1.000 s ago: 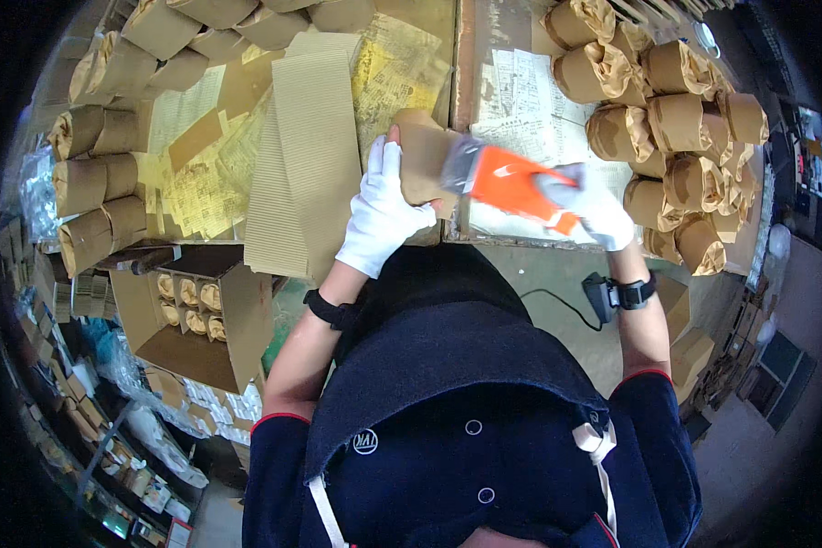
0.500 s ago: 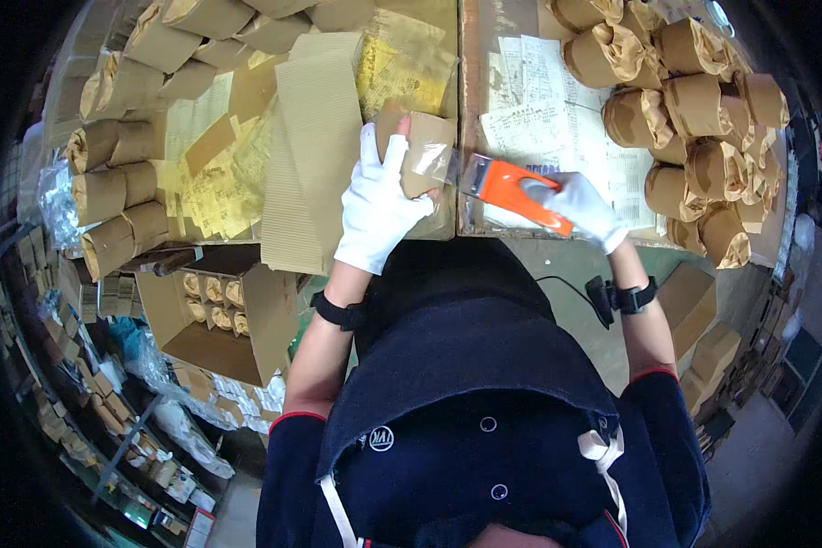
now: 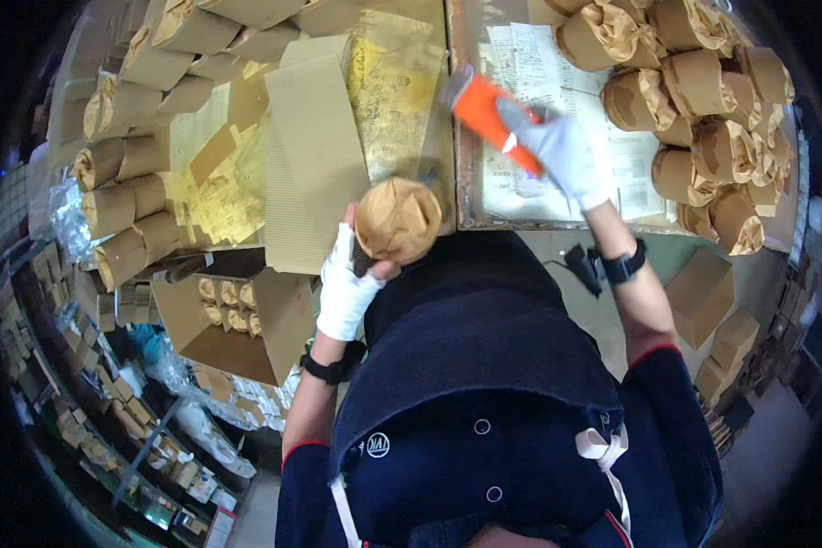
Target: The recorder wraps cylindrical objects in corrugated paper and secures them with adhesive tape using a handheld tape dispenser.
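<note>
My left hand (image 3: pixel 345 283), in a white glove with bare fingertips showing, is closed around a round package (image 3: pixel 399 219) wrapped in brown paper. The package's pleated, folded end faces up, near the table's front edge. In my gloved right hand (image 3: pixel 566 160) is an orange tape dispenser (image 3: pixel 484 111), raised over the printed sheets right of the table's seam. Motion blurs that hand and the tool. Corrugated cardboard sheets (image 3: pixel 309 164) lie just left of the package.
Similar wrapped packages (image 3: pixel 637 100) are stacked on the table's right side, and more cardboard-wrapped ones (image 3: pixel 123 201) line the left. Printed paper sheets (image 3: pixel 616 173) cover part of the tabletop. Below left, an open carton (image 3: pixel 224 352) holds several wrapped pieces.
My left hand has moved toward me and turned the package so its folded end faces up. My right hand has lifted the tape dispenser away from it, forward and slightly left.
</note>
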Tool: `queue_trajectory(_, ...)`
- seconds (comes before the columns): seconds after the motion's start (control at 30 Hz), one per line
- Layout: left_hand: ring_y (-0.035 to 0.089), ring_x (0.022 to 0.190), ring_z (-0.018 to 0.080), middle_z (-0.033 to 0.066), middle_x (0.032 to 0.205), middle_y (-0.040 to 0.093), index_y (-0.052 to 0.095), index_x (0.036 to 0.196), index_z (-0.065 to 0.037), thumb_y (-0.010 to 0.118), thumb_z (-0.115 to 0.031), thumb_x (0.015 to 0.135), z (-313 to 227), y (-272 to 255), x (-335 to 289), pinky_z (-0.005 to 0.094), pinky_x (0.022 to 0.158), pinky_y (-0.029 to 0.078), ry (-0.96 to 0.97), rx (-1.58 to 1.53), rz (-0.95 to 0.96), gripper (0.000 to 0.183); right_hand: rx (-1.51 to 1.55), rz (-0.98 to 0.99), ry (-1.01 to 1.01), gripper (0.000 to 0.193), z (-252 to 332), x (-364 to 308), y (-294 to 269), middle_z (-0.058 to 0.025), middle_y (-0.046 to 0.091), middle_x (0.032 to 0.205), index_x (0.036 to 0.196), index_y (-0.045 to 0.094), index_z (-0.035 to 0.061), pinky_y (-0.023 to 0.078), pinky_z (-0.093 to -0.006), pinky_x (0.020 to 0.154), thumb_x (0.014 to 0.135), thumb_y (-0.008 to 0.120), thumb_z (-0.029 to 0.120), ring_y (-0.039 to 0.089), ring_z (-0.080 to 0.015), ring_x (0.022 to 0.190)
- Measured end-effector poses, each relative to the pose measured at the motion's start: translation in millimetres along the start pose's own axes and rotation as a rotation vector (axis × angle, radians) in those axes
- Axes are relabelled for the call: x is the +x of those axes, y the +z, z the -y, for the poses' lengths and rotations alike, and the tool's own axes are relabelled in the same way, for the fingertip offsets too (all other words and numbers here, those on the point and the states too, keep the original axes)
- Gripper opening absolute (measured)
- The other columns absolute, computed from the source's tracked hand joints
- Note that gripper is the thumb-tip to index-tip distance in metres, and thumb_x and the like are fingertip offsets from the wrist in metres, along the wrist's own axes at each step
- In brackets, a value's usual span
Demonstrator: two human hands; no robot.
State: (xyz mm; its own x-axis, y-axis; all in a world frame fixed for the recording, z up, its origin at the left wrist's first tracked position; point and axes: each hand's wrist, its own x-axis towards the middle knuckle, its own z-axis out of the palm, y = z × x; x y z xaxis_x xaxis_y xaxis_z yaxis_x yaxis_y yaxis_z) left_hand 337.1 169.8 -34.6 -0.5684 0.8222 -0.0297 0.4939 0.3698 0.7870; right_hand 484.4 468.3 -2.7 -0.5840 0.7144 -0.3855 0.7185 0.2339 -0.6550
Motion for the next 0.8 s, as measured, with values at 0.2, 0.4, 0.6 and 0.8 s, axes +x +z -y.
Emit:
queue_trajectory(0.2, 0.07, 0.083, 0.0232, 0.0191, 0.104, 0.07, 0.043, 0.142, -0.001, 0.057, -0.006, 0.085, -25.7, -16.9, 33.1, 0.0337, 0.074, 0.058, -0.635, 0.052, 0.328, 0.058, -0.692, -0.557, -0.414, 0.044, -25.2, 126.1, 37.2, -0.0133, 0.063, 0.061, 0.097, 0.062, 0.0062, 0.053, -0.0402, 0.054, 0.085, 0.068, 0.048, 0.065, -0.031, 0.057)
queue_trajectory(0.4, 0.067, 0.07, 0.0265, 0.012, 0.1, 0.062, 0.051, 0.115, -0.003, 0.058, -0.007, 0.087, 14.4, -67.5, 5.4, 0.0395, 0.055, 0.06, -0.858, -1.165, 0.101, 0.03, -0.685, -0.692, -0.563, 0.046, -14.6, 130.1, 51.8, -0.0151, 0.062, 0.06, 0.092, 0.066, 0.0082, 0.053, -0.0446, 0.05, 0.078, 0.072, 0.051, 0.062, -0.0338, 0.05)
queue_trajectory(0.6, 0.064, 0.062, 0.035, 0.0272, 0.091, 0.061, 0.042, 0.109, -0.009, 0.051, -0.023, 0.092, 62.9, -193.6, 40.8, 0.0401, 0.056, 0.054, -0.861, -1.25, -0.177, 0.024, -0.77, -0.658, -0.486, 0.044, -23.2, 140.6, 54.0, -0.0145, 0.064, 0.061, 0.088, 0.065, 0.008, 0.053, -0.0419, 0.051, 0.082, 0.068, 0.051, 0.064, -0.0315, 0.051)
queue_trajectory(0.8, 0.065, 0.094, 0.0416, 0.0303, 0.112, 0.059, 0.045, 0.116, 0.005, 0.043, -0.023, 0.102, 214.8, -290.5, 144.2, 0.0502, 0.081, 0.059, -0.769, -0.987, -0.675, 0.032, -0.796, -0.703, -0.548, 0.052, -27.0, 149.1, 59.6, -0.0149, 0.063, 0.058, 0.097, 0.067, 0.0021, 0.054, -0.0405, 0.053, 0.081, 0.069, 0.051, 0.064, -0.0296, 0.051)
